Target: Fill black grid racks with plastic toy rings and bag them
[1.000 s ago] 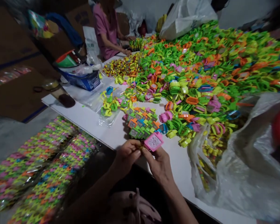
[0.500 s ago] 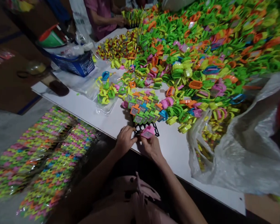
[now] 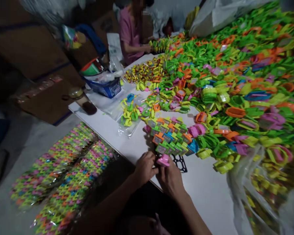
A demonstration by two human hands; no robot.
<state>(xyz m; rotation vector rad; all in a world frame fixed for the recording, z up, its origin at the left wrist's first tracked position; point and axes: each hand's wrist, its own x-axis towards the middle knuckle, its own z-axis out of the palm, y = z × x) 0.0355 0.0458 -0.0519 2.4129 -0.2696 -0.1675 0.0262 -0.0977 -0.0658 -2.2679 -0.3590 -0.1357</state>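
Note:
Both my hands meet at the table's near edge, pinching a small pink plastic toy piece [image 3: 163,160] between their fingers. My left hand [image 3: 144,168] grips its left side, and my right hand [image 3: 170,180] holds it from below. Just right of them, a black plastic lattice strip [image 3: 180,164] lies flat on the white table. Beyond my fingertips sits a tight batch of small square-faced plastic toy bands [image 3: 168,137] in green, orange and yellow. A vast heap of similar neon bands [image 3: 235,78] spreads behind them.
A co-worker in a pink top [image 3: 132,39] sits at the far end of the white table [image 3: 205,199]. A blue plastic basket [image 3: 105,88] stands at its far-left side. Bagged bands [image 3: 63,176] lie on the floor left. Clear plastic sheeting [image 3: 247,195] bulges at lower right.
The view has swung, shifting the table rightward. The pink piece has turned in my fingers, hiding its patterned face. The black lattice now lies right of my hands.

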